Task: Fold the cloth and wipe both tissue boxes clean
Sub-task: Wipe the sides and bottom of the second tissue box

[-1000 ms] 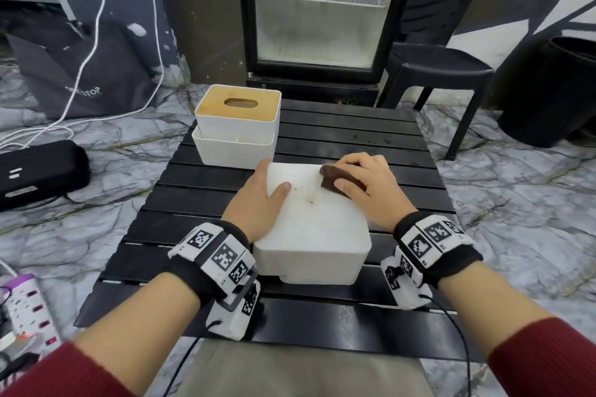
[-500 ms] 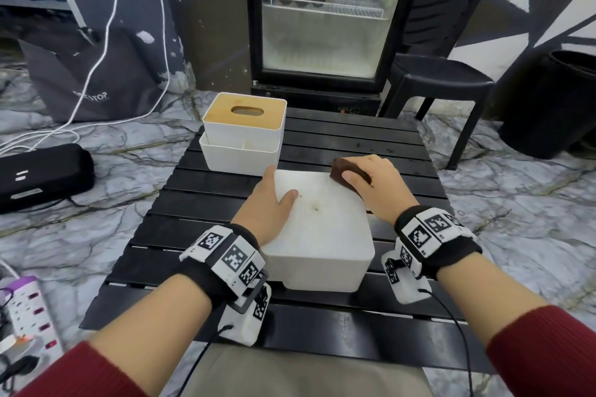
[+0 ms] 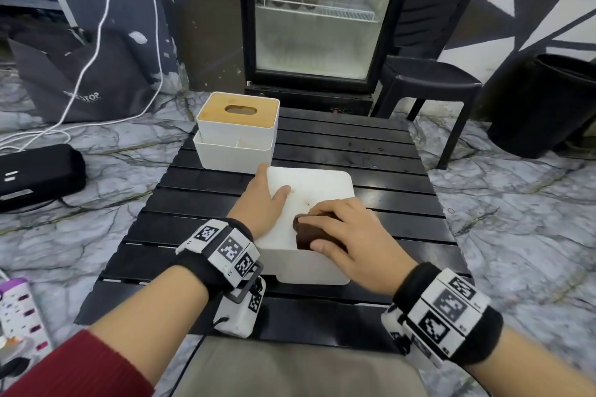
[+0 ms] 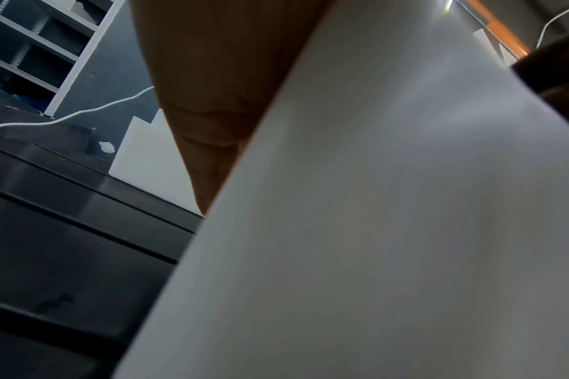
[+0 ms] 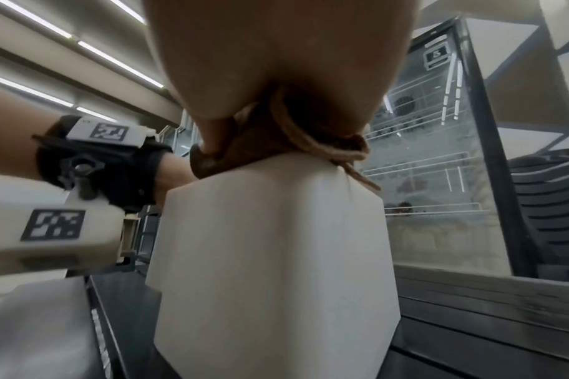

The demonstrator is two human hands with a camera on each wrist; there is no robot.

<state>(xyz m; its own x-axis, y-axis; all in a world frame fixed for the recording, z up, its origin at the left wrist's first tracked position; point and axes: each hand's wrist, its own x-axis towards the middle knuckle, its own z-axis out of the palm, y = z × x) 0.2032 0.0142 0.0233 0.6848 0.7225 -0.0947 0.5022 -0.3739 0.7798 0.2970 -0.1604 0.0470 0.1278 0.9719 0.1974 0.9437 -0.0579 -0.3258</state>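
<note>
A plain white tissue box (image 3: 319,184) lies on the black slatted table (image 3: 371,151), its top facing me. My left hand (image 3: 263,203) holds its left side, thumb resting on the top, fingers hidden down the far side. My right hand (image 3: 342,232) grips a folded dark brown cloth (image 3: 304,232) and presses it on the box's near right part. In the right wrist view the cloth (image 5: 231,153) sits bunched on the box (image 5: 270,256). The left wrist view is filled by the box's wall (image 4: 374,230). A second white box with a wooden lid (image 3: 238,135) stands at the table's far left.
A glass-door fridge (image 3: 316,16) stands behind the table, a black stool (image 3: 425,80) to its right and a black bin (image 3: 548,106) farther right. On the floor at left lie a black case (image 3: 35,174), white cables and a power strip (image 3: 19,313).
My right hand has dragged the cloth from the box's far right corner toward me to its near right part. The left hand has kept its hold on the box.
</note>
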